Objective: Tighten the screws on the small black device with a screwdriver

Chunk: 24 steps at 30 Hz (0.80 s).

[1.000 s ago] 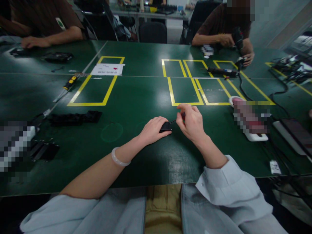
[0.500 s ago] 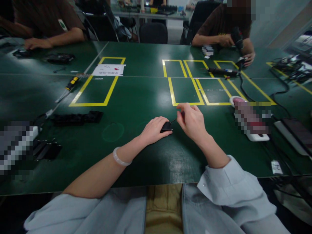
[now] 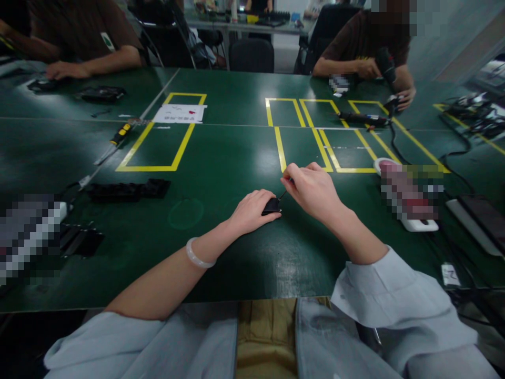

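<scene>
Head view: left hand (image 3: 252, 210) stays clamped on the small black part (image 3: 272, 206) on the counter (image 3: 221, 163), while right hand (image 3: 311, 189), pinching a thin tool (image 3: 282, 195), has edged its tip closer.

Green table (image 3: 221, 158), near edge: left hand (image 3: 252, 210) pressing small black part (image 3: 272, 206); right hand (image 3: 313, 190) holding thin tool (image 3: 282, 195), tip touching part.
</scene>
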Motion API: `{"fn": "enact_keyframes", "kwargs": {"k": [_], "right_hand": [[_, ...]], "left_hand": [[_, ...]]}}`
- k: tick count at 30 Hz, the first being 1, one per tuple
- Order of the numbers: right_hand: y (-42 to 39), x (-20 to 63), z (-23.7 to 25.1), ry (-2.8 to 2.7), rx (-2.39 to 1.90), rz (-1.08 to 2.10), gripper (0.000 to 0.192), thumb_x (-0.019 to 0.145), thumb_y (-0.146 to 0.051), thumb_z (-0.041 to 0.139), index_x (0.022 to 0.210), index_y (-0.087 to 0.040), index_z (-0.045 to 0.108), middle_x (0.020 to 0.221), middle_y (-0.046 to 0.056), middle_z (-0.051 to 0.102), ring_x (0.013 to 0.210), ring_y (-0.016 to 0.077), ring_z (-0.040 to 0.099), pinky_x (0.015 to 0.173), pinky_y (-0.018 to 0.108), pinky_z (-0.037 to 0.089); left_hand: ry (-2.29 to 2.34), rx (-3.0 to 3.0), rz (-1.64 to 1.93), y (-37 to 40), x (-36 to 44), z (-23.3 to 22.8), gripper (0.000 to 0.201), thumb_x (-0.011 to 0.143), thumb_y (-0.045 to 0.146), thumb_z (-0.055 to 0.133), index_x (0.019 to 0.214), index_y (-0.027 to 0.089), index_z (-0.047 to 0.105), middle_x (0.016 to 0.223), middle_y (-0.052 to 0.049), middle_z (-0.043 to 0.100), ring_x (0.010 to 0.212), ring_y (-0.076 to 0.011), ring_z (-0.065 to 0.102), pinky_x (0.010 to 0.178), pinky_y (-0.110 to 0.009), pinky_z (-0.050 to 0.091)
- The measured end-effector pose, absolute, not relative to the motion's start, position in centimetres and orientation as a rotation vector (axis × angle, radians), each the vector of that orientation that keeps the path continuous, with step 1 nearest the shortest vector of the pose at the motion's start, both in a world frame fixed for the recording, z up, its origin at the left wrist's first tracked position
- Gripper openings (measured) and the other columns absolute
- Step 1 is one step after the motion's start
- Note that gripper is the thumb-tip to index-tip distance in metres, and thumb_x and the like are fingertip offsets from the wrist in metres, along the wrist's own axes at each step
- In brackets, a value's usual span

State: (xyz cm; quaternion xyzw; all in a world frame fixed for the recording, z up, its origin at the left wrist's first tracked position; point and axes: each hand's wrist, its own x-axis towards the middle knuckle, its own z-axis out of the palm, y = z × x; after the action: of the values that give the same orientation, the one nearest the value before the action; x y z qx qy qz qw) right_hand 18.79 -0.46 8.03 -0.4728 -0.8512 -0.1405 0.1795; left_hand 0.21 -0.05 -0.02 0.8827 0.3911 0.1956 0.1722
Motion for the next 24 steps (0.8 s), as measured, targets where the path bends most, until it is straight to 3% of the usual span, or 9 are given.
{"fn": "enact_keyframes", "kwargs": {"k": [6,11,24], "right_hand": [[-0.3,18.0,9.6,-2.576,-1.390,-0.270,0.023,0.097,-0.034,0.042,0.093,-0.017,0.056,0.069,0.003,0.068,0.060,0.0162,0.057,0.071,0.029,0.033],[0.1,17.6,10.0,-2.601,-1.439,-0.247,0.030,0.098,-0.041,0.036,0.097,-0.018,0.056,0.071,0.003,0.067,0.062,0.0173,0.056,0.064,0.028,0.029],[0.2,19.2,11.2,-2.682,-1.421,-0.082,0.022,0.095,-0.026,0.034,0.108,-0.018,0.050,0.079,0.004,0.067,0.063,0.0166,0.058,0.056,0.027,0.025]], "left_hand": [[1.126,2.506,0.536,0.0,0.2,0.0,0.041,0.085,0.050,0.059,0.113,0.020,0.054,0.113,-0.008,0.061,0.103,-0.0268,0.057,0.091,-0.042,0.045],[1.134,2.514,0.534,0.0,0.2,-0.2,0.041,0.085,0.050,0.060,0.112,0.019,0.054,0.113,-0.009,0.061,0.103,-0.0268,0.057,0.092,-0.042,0.045],[1.110,2.515,0.534,-0.2,0.2,0.1,0.040,0.087,0.048,0.059,0.114,0.020,0.053,0.115,-0.007,0.061,0.104,-0.0250,0.057,0.091,-0.039,0.045]]}}
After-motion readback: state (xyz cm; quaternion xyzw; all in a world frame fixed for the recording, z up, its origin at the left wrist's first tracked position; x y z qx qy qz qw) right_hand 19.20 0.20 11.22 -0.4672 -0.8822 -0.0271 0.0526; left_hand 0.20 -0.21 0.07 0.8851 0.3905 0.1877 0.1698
